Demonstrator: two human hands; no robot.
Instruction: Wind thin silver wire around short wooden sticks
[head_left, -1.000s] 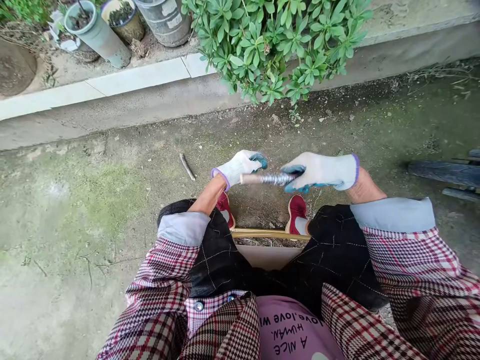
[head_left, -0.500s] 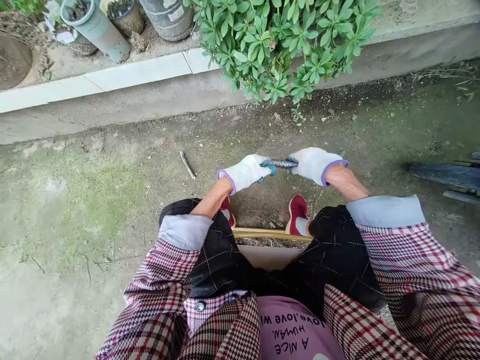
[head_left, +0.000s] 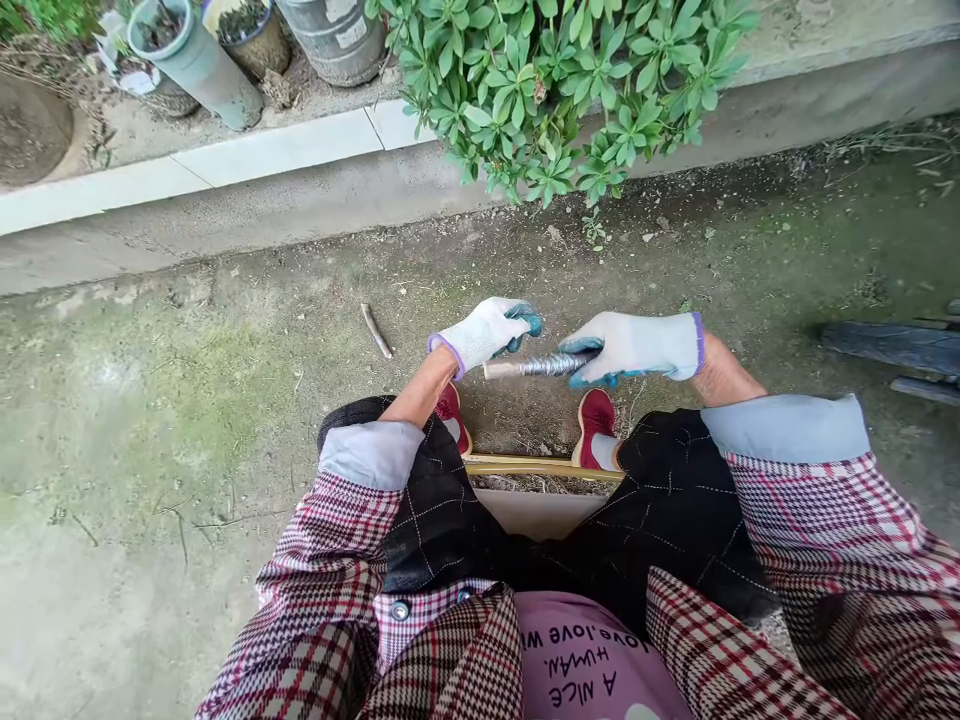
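My right hand (head_left: 637, 345), in a white knit glove with a teal-coated palm, is closed round one end of a short stick (head_left: 504, 370) wound with silvery wire (head_left: 551, 366). The bare pale end of the stick points left, and its other end is hidden in the glove. My left hand (head_left: 495, 332), gloved the same way, hangs just above and left of the stick, apart from it. Its fingers are curled together; whether a thin strand is in them cannot be made out.
Another short stick (head_left: 376, 331) lies on the dirt ground to the left. A low wall (head_left: 277, 150) runs across the back, with pots (head_left: 199, 75) on it and a leafy bush (head_left: 555, 100) overhanging. Yellow bars (head_left: 540, 467) lie by my red shoes (head_left: 596, 425). A dark wheel (head_left: 892, 348) stands at right.
My left hand has let go of the stick and moved slightly up and left. My right hand has lowered and tilted the stick, whose bare end now shows.
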